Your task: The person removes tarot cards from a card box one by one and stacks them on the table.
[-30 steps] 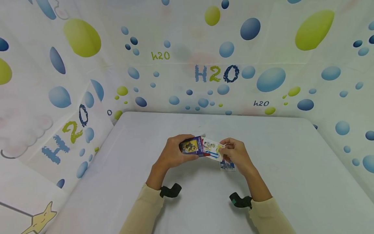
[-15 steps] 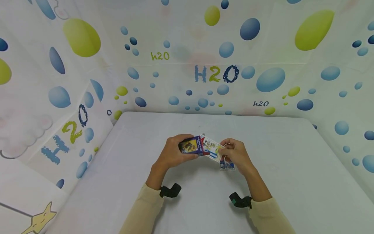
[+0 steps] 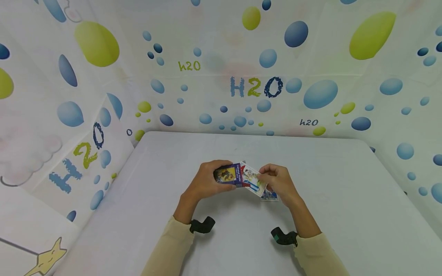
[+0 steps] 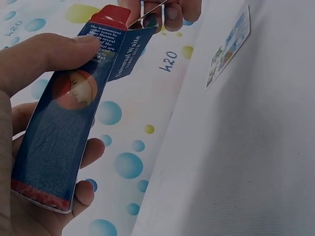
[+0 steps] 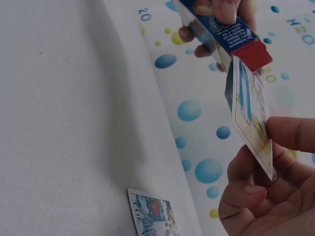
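Observation:
My left hand grips a blue tarot card box printed "Universal Waite", its red end flap standing out at the opened end. From that end a tarot card sticks out, tilted downward to the right. My right hand pinches the card's outer end between thumb and fingers. Both box and card are held above the table. Below the right hand, another tarot card lies face up on the table, partly covered by the hand in the head view.
A white cloth-covered table spreads under both hands. Behind it and at the sides hang backdrop sheets printed with blue and green drops. Black wrist cameras sit on both wrists beside beige sleeves.
The card at the box's mouth has tipped further down at its outer end. My left hand and the box have shifted slightly right and down. The right hand stays nearly in place.

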`<act>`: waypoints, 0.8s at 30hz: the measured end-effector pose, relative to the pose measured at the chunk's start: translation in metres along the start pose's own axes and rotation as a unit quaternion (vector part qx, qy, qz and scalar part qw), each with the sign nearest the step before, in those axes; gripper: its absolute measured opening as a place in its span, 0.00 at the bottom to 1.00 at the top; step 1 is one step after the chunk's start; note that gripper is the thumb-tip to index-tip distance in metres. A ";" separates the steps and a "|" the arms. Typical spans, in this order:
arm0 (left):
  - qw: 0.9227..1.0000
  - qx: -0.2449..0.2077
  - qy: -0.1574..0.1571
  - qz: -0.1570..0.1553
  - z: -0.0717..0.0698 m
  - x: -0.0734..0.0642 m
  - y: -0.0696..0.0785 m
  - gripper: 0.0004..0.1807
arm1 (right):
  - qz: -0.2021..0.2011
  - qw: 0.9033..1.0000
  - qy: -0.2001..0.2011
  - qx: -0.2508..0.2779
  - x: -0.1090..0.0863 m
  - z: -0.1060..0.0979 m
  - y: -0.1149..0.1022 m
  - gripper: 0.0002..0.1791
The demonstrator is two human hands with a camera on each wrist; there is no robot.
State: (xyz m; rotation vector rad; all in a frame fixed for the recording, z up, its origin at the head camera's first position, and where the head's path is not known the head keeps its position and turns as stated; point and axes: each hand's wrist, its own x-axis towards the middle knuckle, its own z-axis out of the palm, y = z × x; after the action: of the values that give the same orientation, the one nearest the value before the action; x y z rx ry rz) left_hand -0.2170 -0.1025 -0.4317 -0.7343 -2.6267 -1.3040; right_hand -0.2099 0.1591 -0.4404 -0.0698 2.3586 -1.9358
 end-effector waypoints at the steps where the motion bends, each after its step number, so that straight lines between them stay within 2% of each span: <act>1: 1.000 -0.001 -0.002 0.002 0.001 0.000 0.000 0.37 | 0.000 1.000 0.001 -0.002 0.000 0.000 0.000 0.09; 9: 1.000 -0.013 -0.005 0.024 0.002 0.000 0.001 0.35 | -0.008 1.000 0.002 -0.015 -0.002 0.001 -0.001 0.09; 24: 0.999 -0.004 -0.017 0.027 0.004 0.000 0.001 0.37 | -0.032 0.998 0.003 -0.045 -0.002 0.002 -0.002 0.07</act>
State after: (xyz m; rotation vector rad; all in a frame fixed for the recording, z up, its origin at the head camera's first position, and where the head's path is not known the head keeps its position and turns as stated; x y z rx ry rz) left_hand -0.2164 -0.0985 -0.4331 -0.8298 -2.6107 -1.3005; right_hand -0.2081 0.1565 -0.4384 -0.1482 2.4759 -1.8573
